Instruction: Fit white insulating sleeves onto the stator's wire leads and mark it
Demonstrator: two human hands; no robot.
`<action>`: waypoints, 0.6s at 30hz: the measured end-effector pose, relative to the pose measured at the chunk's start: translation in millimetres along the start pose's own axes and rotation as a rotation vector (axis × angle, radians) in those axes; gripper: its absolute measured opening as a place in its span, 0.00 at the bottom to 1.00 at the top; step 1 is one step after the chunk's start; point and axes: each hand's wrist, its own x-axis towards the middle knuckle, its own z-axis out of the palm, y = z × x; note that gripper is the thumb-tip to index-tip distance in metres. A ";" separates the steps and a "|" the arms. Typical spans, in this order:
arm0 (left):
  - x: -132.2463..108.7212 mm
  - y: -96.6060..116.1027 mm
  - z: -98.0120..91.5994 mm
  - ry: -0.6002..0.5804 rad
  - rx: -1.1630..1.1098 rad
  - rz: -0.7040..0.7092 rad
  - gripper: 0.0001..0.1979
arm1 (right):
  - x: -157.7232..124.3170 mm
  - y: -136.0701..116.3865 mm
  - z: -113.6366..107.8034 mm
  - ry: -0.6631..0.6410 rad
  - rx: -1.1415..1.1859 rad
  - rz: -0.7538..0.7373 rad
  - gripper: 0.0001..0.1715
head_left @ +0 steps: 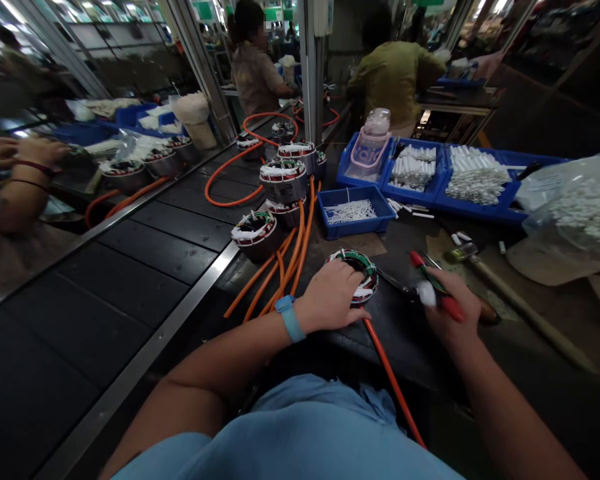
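Observation:
A motor stator [369, 283], a ring of copper windings with white and green parts, lies on the dark bench in front of me. My left hand [331, 293] rests over its left side, fingers bent across the top and thumb along the near edge, gripping it. An orange cable [387, 363] runs from the stator toward my body. To the right, my right hand [453, 307] is closed around a pliers-like tool [443, 288] with red and green handles. A white patch shows by the fingers; I cannot tell what it is. The tool's dark end points toward the stator.
More stators [283, 180] with orange cables [300, 247] stand by the metal conveyor edge [215, 273]. A blue tray [355, 229] holds thin white strips; blue bins [420, 193] hold white tubes. A mallet [525, 307] and a plastic bag [580, 207] lie right. Other people work nearby.

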 end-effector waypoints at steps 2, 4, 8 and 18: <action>-1.4 -5.9 10.9 -0.042 0.010 -0.029 0.22 | 13.6 18.6 0.0 -0.132 -0.271 -0.070 0.27; -4.2 -9.3 21.1 -0.009 -0.019 -0.059 0.19 | 6.8 22.0 2.0 -0.194 -0.376 -0.077 0.33; -14.7 -13.5 23.2 0.149 -0.294 -0.246 0.18 | -63.4 -8.7 8.2 -0.193 -0.242 -0.140 0.37; -117.3 -36.2 -65.8 0.806 -1.305 -0.812 0.23 | -181.6 -7.0 -1.4 -0.141 -0.128 -0.214 0.16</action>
